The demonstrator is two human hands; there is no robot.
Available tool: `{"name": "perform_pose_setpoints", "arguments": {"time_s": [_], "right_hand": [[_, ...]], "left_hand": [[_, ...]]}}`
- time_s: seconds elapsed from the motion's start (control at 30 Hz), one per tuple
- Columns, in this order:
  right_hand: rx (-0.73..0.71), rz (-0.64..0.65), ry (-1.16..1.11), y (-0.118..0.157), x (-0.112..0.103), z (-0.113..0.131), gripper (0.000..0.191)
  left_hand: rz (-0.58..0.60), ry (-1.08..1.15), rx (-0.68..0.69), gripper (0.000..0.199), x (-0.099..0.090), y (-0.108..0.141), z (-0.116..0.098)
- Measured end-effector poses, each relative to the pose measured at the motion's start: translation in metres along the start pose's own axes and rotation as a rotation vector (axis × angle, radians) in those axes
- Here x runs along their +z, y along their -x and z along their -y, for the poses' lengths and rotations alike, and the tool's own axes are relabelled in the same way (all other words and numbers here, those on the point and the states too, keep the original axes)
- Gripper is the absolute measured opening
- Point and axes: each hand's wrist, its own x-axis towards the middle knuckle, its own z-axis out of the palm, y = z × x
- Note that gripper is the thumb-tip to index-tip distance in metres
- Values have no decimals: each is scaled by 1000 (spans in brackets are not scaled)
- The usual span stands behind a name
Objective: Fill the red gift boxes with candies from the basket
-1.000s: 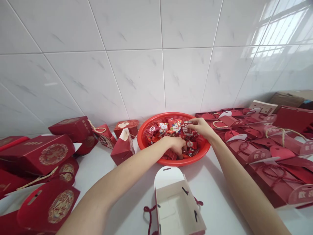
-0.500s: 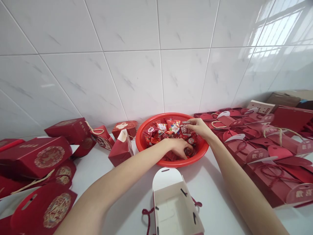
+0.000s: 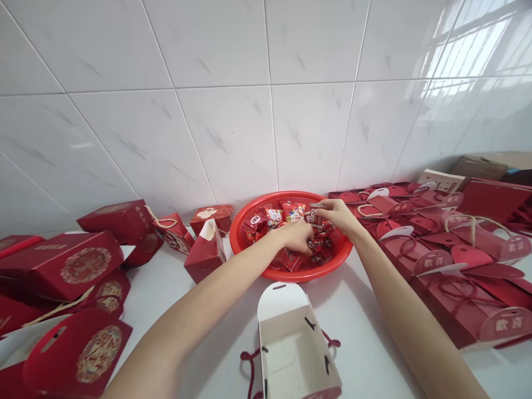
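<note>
A red plastic basket (image 3: pixel 310 275) full of red-wrapped sweets (image 3: pixel 292 259) stands by the tiled wall. My left hand (image 3: pixel 296 237) reaches into its middle, fingers curled down among the sweets; what they pinch, if anything, is too small to tell. At the basket's right side my right hand (image 3: pixel 336 214) holds a small patterned packet (image 3: pixel 314 217) between thumb and fingers. In front of the basket lies an open box (image 3: pixel 291 346), white inside, with its rounded flap towards the basket and dark red cords at its sides.
Red gift boxes (image 3: pixel 78 260) with gold patterns crowd the left side of the white table (image 3: pixel 211 338). Many folded red boxes (image 3: pixel 453 305) with cords cover the right side. A small open red carton (image 3: pixel 205 252) stands just left of the basket.
My left hand has moved left and up within the basket, uncovering sweets on the right. My right hand stays nearly in place, the packet now tilted.
</note>
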Motion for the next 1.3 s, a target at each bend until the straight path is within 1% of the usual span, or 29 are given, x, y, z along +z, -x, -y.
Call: {"name": "perform_pose_setpoints", "arguments": {"time_s": [0.13, 0.17, 0.23, 0.33, 0.4, 0.47, 0.57, 0.67, 0.7, 0.8, 0.87, 1.07, 1.3], "right_hand": [[-13, 8, -13, -2, 0, -1, 13], [-14, 2, -20, -2, 0, -1, 12], [-15, -9, -35, -3, 0, -1, 11], [0, -5, -42, -2, 0, 0, 12], [19, 5, -37, -1, 0, 1, 12], [31, 10, -38, -1, 0, 2, 13], [37, -1, -45, 0, 1, 3, 13], [42, -7, -39, 0, 1, 4, 12], [44, -6, -35, 0, 1, 4, 12], [50, 5, -35, 0, 0, 4, 11], [43, 8, -39, 0, 0, 3, 11], [1, 16, -7, -2, 0, -1, 12], [-11, 23, -3, 2, 0, 1, 14]], "left_hand": [[31, 57, -22, 32, -5, 5, 0], [25, 85, -31, 37, -6, 6, 1], [-36, 117, -43, 40, -6, 6, 5], [-166, 82, -65, 29, -5, 4, 10], [-205, 40, -121, 18, -5, 3, 12], [-221, 3, -194, 14, -5, 3, 12], [-218, -25, -273, 13, -6, 4, 11], [-194, -42, -294, 12, -7, 5, 12], [-189, -51, -296, 14, -6, 5, 12], [-192, -68, -300, 29, -6, 5, 14], [-193, -67, -296, 32, -6, 5, 15], [-163, -58, -312, 28, -7, 5, 16], [-228, -53, -281, 17, -11, 8, 19]]}}
